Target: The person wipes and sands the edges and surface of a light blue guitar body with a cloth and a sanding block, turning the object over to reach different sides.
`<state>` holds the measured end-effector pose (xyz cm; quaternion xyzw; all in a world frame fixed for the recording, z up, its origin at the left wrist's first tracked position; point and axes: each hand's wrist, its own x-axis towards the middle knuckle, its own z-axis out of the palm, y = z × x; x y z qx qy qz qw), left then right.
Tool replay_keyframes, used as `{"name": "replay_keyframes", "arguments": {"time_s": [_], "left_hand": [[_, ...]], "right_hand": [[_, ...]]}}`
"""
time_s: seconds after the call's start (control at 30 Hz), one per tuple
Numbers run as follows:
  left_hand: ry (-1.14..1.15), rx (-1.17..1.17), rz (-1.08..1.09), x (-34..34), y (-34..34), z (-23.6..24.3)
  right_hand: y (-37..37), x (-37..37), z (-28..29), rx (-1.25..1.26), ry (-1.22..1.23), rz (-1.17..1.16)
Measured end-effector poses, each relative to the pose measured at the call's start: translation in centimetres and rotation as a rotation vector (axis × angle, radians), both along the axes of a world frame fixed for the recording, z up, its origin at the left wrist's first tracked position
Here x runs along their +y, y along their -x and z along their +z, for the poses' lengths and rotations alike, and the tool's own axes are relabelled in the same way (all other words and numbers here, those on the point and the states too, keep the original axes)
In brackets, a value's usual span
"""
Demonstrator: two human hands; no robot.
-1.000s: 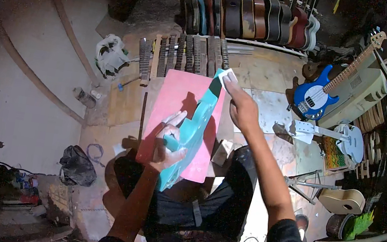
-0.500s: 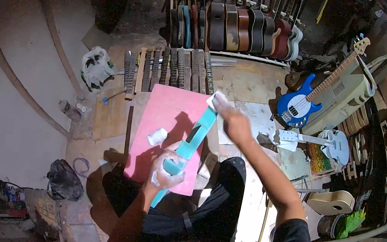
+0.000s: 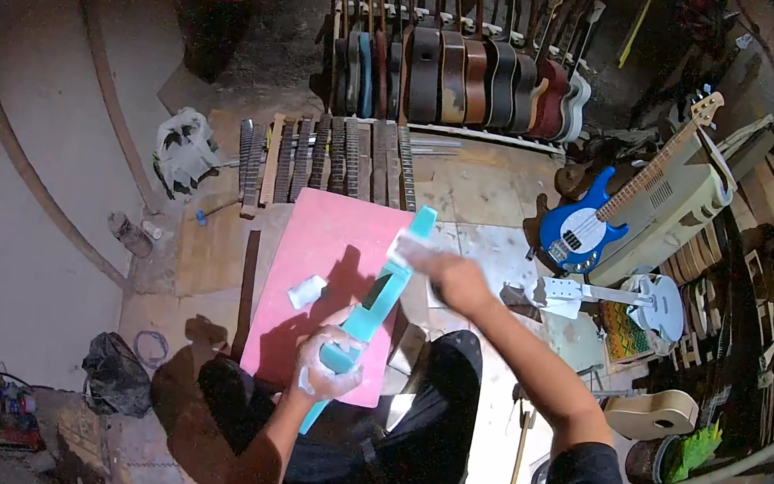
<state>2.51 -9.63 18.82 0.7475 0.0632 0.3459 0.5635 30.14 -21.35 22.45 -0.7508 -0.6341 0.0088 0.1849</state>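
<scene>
Turquoise piece; axis away, rightward; left fingers clasp it; right fingers grip pad

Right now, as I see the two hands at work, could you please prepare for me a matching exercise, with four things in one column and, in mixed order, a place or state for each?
Column one
1. Left hand
2. Right hand
3. Pink board
4. Blue bass guitar

Column two
A. Bears a loose white piece
B. Holds a white pad near the far end of the turquoise piece
C. Stands at the right, with a white plate on its body
D. Grips the turquoise piece nearer to the person's body

Right pairs: 1-D, 2-B, 3-A, 4-C
</scene>
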Motion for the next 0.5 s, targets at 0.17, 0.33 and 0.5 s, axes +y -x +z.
{"name": "replay_keyframes", "arguments": {"time_s": [0.17, 0.33, 0.5], "left_hand": [[-0.087, -0.094, 0.063, -0.1, -0.4, -0.5], [-0.113, -0.056, 0.058, 0.3, -0.5, -0.1], [-0.129, -0.100, 0.055, 0.0, -1.3, 0.2]], "right_hand": [[0.9, 0.8, 0.6, -0.009, -0.130, -0.125], [4.7, -0.7, 3.0, 1.251, 0.119, -0.175], [4.2, -3.4, 0.6, 0.535, -0.015, -0.171]]}}
